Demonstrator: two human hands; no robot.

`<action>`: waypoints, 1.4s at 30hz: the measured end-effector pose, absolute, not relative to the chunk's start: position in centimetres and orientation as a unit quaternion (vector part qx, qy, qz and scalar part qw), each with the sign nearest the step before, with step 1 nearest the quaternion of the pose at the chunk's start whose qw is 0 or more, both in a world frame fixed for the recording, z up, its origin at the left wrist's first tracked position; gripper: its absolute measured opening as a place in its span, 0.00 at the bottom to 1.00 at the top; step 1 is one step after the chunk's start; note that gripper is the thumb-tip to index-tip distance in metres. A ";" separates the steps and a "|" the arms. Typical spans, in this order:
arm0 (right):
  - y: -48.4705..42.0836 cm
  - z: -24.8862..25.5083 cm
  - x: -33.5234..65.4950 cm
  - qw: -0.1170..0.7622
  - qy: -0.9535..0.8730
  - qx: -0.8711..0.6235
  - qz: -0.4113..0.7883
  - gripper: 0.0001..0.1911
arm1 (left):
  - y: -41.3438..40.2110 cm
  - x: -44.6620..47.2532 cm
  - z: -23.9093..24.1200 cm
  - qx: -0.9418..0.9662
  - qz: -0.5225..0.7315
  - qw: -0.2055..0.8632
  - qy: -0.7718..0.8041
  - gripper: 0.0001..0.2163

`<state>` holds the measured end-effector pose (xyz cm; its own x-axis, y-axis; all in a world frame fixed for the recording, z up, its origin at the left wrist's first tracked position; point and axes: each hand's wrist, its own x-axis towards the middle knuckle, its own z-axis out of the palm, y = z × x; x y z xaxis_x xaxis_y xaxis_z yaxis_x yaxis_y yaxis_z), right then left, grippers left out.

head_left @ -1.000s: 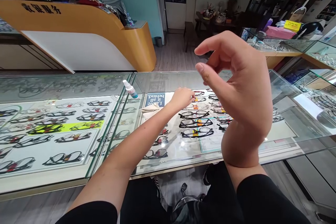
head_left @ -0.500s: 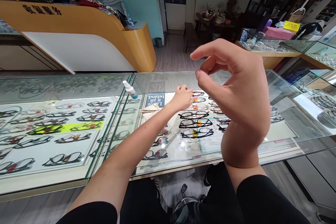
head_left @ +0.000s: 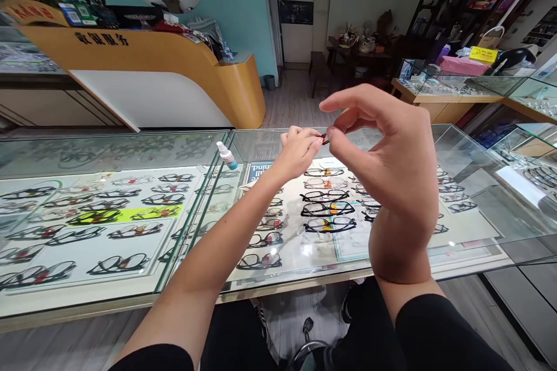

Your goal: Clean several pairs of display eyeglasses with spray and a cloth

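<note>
My left hand [head_left: 299, 153] reaches over the glass counter and pinches a pair of glasses with a dark red frame [head_left: 324, 139]; most of the frame is hidden behind my right hand. Close to the camera, my right hand [head_left: 387, 156] is raised with thumb and index finger curved apart and nothing between them. Beneath my hands several dark-framed glasses [head_left: 328, 209] lie in a column. A white spray bottle [head_left: 226, 156] stands on the glass left of my left hand. The folded cloth beside it is mostly covered by my left forearm.
The glass display counter [head_left: 278, 285] spans the front. Several glasses [head_left: 119, 264] lie in its left section. A wooden reception desk [head_left: 174, 52] stands behind on the left, and another glass showcase [head_left: 448, 90] at the back right. A stool base [head_left: 308, 348] shows below.
My left hand has taken hold of the red-framed glasses and lifted them from the counter. My right hand keeps nearly the same pose. The view has tilted slightly upward.
</note>
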<state>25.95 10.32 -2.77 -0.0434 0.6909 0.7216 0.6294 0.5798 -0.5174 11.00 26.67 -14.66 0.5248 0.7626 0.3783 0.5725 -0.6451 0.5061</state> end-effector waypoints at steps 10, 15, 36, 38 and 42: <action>14.6 -6.4 22.9 0.502 -0.730 -0.457 0.075 0.09 | 25.0 2.4 -14.4 0.768 0.455 0.192 0.408 0.25; 19.6 -13.4 21.1 0.487 -0.680 -0.530 0.137 0.06 | 25.5 1.2 -18.8 0.721 0.512 0.230 0.405 0.21; 23.0 -20.6 21.8 0.504 -0.638 -0.466 0.350 0.23 | 24.0 3.1 -23.3 0.646 0.582 0.305 0.388 0.14; 22.8 -20.4 21.8 0.493 -0.656 -0.460 0.340 0.22 | 24.3 2.9 -23.2 0.641 0.573 0.315 0.401 0.13; 22.5 -20.1 21.7 0.479 -0.679 -0.453 0.322 0.20 | 24.9 2.6 -23.2 0.633 0.562 0.359 0.393 0.16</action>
<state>21.71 22.46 -20.13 -0.1295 0.9242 0.3593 0.3075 0.3820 -0.8715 2.57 24.85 -23.17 0.0602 0.9010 0.4295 0.0940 -0.4335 0.8962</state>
